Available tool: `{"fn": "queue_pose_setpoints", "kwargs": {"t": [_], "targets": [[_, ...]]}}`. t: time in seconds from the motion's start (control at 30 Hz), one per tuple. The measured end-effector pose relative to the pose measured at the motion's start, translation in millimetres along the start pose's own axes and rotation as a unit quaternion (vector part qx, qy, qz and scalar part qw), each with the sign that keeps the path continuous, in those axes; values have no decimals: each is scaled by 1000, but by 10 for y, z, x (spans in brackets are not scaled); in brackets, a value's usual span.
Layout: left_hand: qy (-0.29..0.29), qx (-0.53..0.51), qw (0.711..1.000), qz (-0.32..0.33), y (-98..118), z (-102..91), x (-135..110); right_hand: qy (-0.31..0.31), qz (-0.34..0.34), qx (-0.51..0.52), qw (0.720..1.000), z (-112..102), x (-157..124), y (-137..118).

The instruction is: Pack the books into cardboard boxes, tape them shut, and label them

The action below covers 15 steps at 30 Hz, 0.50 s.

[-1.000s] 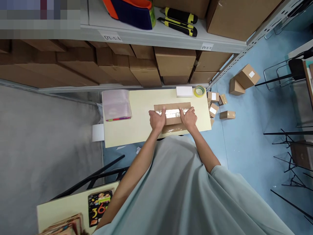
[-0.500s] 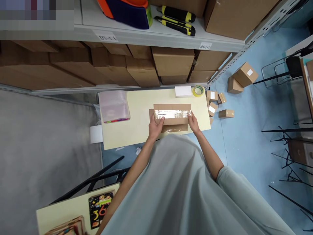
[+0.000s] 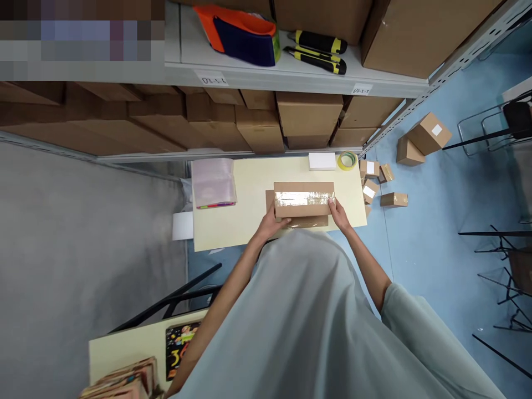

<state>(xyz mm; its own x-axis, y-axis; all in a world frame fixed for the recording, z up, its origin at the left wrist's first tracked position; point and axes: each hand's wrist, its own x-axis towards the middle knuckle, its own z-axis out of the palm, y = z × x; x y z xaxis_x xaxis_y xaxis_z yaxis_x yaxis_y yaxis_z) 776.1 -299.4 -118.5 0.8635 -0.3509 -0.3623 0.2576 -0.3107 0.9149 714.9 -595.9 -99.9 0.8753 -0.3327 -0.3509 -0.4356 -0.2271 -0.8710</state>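
A cardboard box (image 3: 304, 209) with a shiny strip of clear tape along it is between my two hands. My left hand (image 3: 269, 223) grips its lower left corner, thumb along the near edge. At the right end my right hand (image 3: 338, 213) holds on, thumb on the taped face. Beneath the box lies another piece of brown cardboard (image 3: 310, 221), partly covered. Both rest over the cream table (image 3: 249, 172). Behind the box are a white block-shaped item (image 3: 322, 161) and a roll of tape (image 3: 347, 160).
Clear plastic bags (image 3: 213, 180) lie on the table's left, with thin coloured pens along their edge. Shelving with large boxes (image 3: 310, 113) stands behind; two utility knives (image 3: 320, 51) sit on its upper shelf. Small boxes (image 3: 393, 199) lie on the blue floor. A second table (image 3: 120, 346) holds books.
The view has shifted, so most things appear further right. My left thumb has moved off the taped face to the box's near edge. The box's near side now shows more.
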Motion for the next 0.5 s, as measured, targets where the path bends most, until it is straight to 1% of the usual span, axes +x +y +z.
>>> {"fn": "queue_pose_setpoints", "kwargs": {"t": [0.07, 0.13, 0.2, 0.27, 0.37, 0.43, 0.5], "targets": [[0, -1, 1000, -15, 92, -30, -30, 32, 12, 0, 999, -26, -17, -56], [20, -1, 999, -28, 222, -56, -40, 41, -1, -2, 999, -51, -34, -166], [60, 16, 998, -32, 369, -94, -46, 33, -21, -7, 999, -86, -62, -326], [114, 47, 992, -20, 516, -155, -81, 43, -29, -14, 999, -136, -113, -512], [182, 81, 980, 8, 720, -277, -231, 76, -37, -28, 996, -229, -247, -771], [200, 91, 975, 19, 825, -353, -375, 84, -41, -35, 995, -276, -353, -885], [208, 101, 973, 18, 875, -404, -506, 76, -35, -39, 996, -293, -437, -923]]}}
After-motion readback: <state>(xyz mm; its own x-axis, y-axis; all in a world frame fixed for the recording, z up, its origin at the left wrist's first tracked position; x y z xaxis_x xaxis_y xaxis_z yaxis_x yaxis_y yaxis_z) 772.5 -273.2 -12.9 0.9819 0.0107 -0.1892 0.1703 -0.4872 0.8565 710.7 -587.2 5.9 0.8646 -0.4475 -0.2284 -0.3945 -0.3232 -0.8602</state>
